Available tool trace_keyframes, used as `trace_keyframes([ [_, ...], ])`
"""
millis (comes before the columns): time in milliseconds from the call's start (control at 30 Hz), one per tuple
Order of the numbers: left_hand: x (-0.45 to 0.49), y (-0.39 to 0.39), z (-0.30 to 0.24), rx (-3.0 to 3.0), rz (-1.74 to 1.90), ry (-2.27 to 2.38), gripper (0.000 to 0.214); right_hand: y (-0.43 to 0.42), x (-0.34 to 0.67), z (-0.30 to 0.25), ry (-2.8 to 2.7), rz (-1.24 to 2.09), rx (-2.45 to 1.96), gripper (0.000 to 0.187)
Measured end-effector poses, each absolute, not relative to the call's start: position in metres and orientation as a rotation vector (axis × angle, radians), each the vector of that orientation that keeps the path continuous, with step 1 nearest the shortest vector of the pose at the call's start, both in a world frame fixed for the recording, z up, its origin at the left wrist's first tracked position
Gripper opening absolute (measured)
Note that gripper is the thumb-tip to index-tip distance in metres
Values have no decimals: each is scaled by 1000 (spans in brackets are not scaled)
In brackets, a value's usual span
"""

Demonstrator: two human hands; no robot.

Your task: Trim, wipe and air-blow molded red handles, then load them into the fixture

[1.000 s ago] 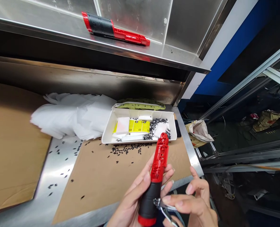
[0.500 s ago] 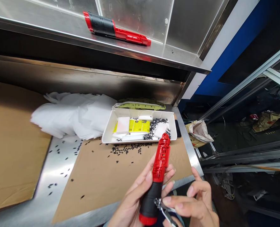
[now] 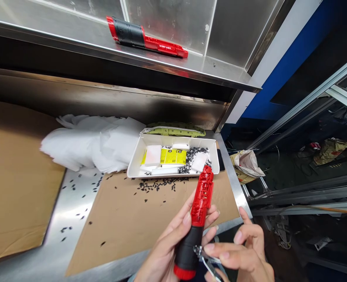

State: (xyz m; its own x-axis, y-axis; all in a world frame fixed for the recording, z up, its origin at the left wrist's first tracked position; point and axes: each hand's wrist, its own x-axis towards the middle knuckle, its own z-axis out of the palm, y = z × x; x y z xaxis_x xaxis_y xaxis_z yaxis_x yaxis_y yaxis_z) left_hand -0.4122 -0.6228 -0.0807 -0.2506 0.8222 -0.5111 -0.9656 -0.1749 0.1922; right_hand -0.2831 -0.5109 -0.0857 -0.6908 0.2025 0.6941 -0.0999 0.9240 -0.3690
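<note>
Cardboard sheet (image 3: pixel 126 227) on metal bench (image 3: pixel 73 199): your left hand (image 3: pixel 169 239) curls round red-black housing (image 3: pixel 202 199); half-closed right hand (image 3: pixel 246 254) pinches metal tool (image 3: pixel 202 254).

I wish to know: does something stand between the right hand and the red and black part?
Only the metal tool that the right hand holds, its end seemingly against the part. Fingers of the left hand show on that side, but above the tool in the picture. Nothing else visible is in the way.

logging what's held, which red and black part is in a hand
The lower part, in the left hand; the upper part lies on the metal shelf.
</note>
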Motion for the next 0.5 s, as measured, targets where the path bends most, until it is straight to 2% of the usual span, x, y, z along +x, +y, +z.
trace_keyframes([
  [200,-412,-623,-80,-332,1747,554,74,-512,-283,-83,-2283,482,-54,30],
  [400,-413,-624,-80,-364,1720,583,94,-534,-289,-83,-2123,723,-336,28],
  [500,-414,-623,-79,-374,1715,605,92,-541,-291,-84,-2078,768,-366,25],
])
